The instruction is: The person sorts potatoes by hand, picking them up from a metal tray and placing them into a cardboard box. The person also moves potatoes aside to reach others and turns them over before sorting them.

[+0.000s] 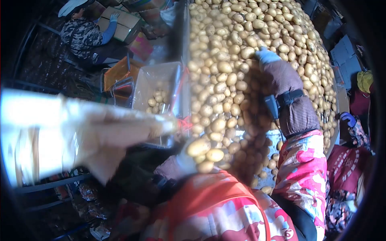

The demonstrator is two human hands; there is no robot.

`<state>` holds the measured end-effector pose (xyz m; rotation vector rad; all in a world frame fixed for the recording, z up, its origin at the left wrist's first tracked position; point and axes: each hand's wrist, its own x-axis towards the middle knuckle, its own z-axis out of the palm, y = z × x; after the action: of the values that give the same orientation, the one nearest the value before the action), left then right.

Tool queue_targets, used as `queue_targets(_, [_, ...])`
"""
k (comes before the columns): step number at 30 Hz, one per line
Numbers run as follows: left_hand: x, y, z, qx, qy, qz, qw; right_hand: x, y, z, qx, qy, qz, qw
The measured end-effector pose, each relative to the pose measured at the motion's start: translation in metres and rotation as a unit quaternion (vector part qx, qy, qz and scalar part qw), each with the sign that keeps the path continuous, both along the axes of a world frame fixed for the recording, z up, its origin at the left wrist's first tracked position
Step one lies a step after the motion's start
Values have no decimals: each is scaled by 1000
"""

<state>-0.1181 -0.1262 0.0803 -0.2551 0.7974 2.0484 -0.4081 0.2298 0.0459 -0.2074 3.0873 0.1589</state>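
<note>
Nearest the lens: your jacket, red-and-white print, fills the lower frame.

Just above it, at the near edge of the potato heap, is your left hand in a white glove. The grip is cupped around the held potatoes. Three show, bunched together, the top one out toward the fingertips.

Your right hand, in a pale blue glove with a brown knit sleeve, lies on top of the heap near its middle. The fingers point away from the camera, under the back of the glove. You cannot tell from here whether that grip is spread or closed.

Left of the heap:
- A lined crate stands just beside its edge, with a few potatoes in the bottom.
- A pale shape stretches in front of the crate, too blurred to identify.
- Farther left, a co-worker bends over a cardboard box.

At the heap's right edge is another person's blue-gloved hand.

Judgement on handling:
- Three potatoes look like a full load for one cupped glove, so keep the palm underneath and tilted inward.
- With the right hand, lift from the top layer instead of digging, because the loose neighbours look ready to roll.
- Mind the blurred shape between your left hand and the crate.
</note>
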Motion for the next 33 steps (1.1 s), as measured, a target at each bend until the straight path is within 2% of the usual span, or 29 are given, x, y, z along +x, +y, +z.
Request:
queue_targets(1, [4, 1, 7, 13, -8, 9, 1000, 14, 3, -21, 1, 23, 12, 1000])
queue_targets(2, [7, 3, 14, 31, -20, 17, 999, 46, -25, 2, 22, 22, -40, 999])
queue_targets(3, [10, 5, 24, 55, -32, 30, 998, 70, -36, 4, 14, 29, -34, 999])
queue_targets(4, [15, 8, 34, 76, -48, 46, 995, 87, -40, -18, -57, 39, -52, 996])
queue_targets(6, [34, 8, 38, 97, -81, 80, 989, 119, -49, -32, -111, 38, -74, 990])
queue_targets(7, [44, 3, 29, 90, -93, 96, 987, 129, -52, -37, -108, 44, -68, 991])
queue_targets(9, [76, -27, -33, 75, -147, 143, 976, 148, -54, -46, -100, 49, -53, 992])
queue_targets(10, [97, -46, -76, 67, -177, 164, 968, 160, -55, -41, -100, 31, -51, 993])
queue_targets(11, [117, -58, -96, 59, -208, 179, 960, 178, -61, -30, -113, 61, -29, 991])
queue_targets(12, [120, -59, -74, 12, -177, 153, 972, 194, -67, -16, -127, 97, -10, 987])
queue_targets(14, [97, -58, 22, -77, -110, 103, 986, 212, -58, -19, -241, 105, -53, 963])
queue_targets(15, [93, -70, 51, -114, -93, 86, 985, 223, -52, -23, -332, 135, -45, 933])
queue_targets(16, [95, -86, 42, -113, -108, 95, 983, 228, -45, -40, -445, 138, -43, 884])
queue_targets(17, [97, -102, 26, -112, -120, 109, 980, 241, -51, -44, -605, 48, -134, 784])
queue_targets(18, [97, -119, 16, -109, -132, 130, 977, 261, -74, -19, -666, -48, -204, 716])
queue_targets(19, [96, -139, 29, -134, -116, 130, 976, 276, -100, -24, -758, -108, -160, 623])
queue_targets(20, [106, -160, 24, -117, -126, 165, 971, 290, -129, -34, -803, -235, -116, 535])
queue_targets(22, [119, -203, 8, -86, -131, 227, 961, 312, -208, -33, -560, -345, -87, 749])
queue_targets(23, [131, -228, -1, -80, -129, 245, 958, 328, -266, -7, -766, -400, -208, 459])
queue_targets(24, [144, -252, -13, -43, -123, 259, 957, 334, -324, 22, -804, -397, -159, 413])
queue_targets(25, [159, -275, -29, -7, -116, 272, 955, 325, -370, 43, -789, -447, -87, 413])
queue_targets(26, [174, -298, -46, 30, -117, 283, 952, 300, -413, 19, -809, -505, 52, 295])
queue_targets(27, [187, -320, -65, 65, -109, 291, 948, 290, -452, 25, -793, -513, 55, 325])
queue_targets(29, [195, -356, -113, 297, -2, 222, 929, 277, -526, 37, -745, -502, 56, 436])
queue_targets(31, [180, -374, -114, 410, 61, 214, 884, 263, -585, 36, -688, -466, 107, 546])
queue_targets(33, [193, -375, -81, 250, -20, 389, 887, 252, -642, 28, -616, -414, 171, 648])
